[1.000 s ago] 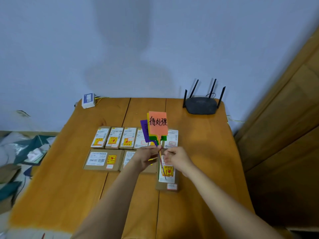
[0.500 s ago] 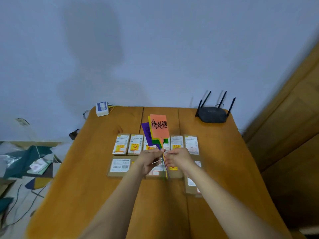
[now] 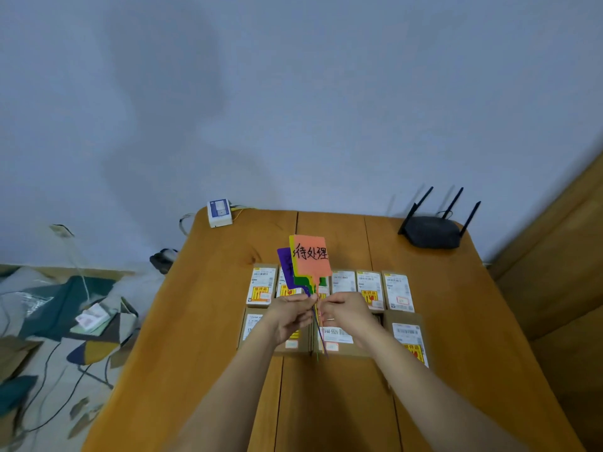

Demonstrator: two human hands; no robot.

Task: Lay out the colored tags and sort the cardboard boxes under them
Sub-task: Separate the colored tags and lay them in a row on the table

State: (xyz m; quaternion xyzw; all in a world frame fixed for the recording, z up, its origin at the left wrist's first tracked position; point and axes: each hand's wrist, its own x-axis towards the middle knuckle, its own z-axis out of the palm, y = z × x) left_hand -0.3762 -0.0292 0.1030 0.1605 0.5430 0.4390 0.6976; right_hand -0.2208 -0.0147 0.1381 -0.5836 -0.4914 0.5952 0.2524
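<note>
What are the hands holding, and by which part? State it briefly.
A fanned bunch of colored tags, orange in front, held upright over the cardboard boxes. The left hand and right hand both pinch the thin stems just below the tag heads.

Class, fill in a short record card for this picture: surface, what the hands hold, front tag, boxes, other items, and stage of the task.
surface: wooden table
left hand: pinching the tag stems
right hand: pinching the same stems
held: bunch of colored tags, fanned upright above the boxes
front tag: orange tag with black handwritten characters
boxes: cardboard boxes in two rows, labels up
other items: black router far right; white device far left
stage: no tag laid out yet
</note>
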